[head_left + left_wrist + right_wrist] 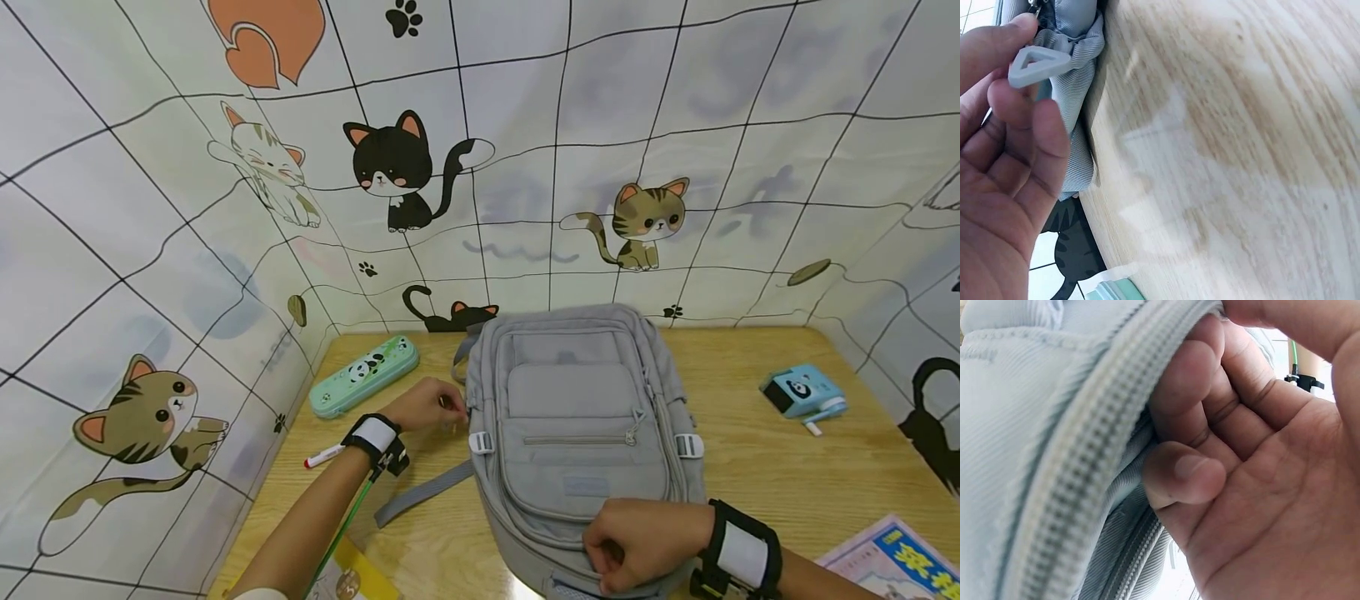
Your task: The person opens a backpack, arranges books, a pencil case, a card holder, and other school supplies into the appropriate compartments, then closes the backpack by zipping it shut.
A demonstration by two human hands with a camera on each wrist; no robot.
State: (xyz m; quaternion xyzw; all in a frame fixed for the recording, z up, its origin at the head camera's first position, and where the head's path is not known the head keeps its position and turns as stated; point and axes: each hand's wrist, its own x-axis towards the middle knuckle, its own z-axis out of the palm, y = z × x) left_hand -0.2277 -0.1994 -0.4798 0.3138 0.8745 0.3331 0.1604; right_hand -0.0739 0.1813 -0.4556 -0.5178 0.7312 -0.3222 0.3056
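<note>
A grey backpack (570, 392) lies front side up on the table, its bottom end toward me. At its left side my left hand (427, 406) pinches a zipper pull. The pull's grey triangular tab (1041, 74) sticks out between thumb and fingers in the left wrist view. My right hand (645, 537) grips the fabric near the bag's lower end, fingers curled. Close up, the right wrist view has those fingers (1185, 378) against the edge beside a zipper (1079, 469). A second zipper (1138, 556) runs below it.
A green panda pencil case (363, 377) and a red-tipped white marker (324, 456) lie left of the bag. To the right are a blue panda sharpener with a crank (806, 392) and a colourful book (900, 554). A yellow booklet (352, 575) lies at the front left.
</note>
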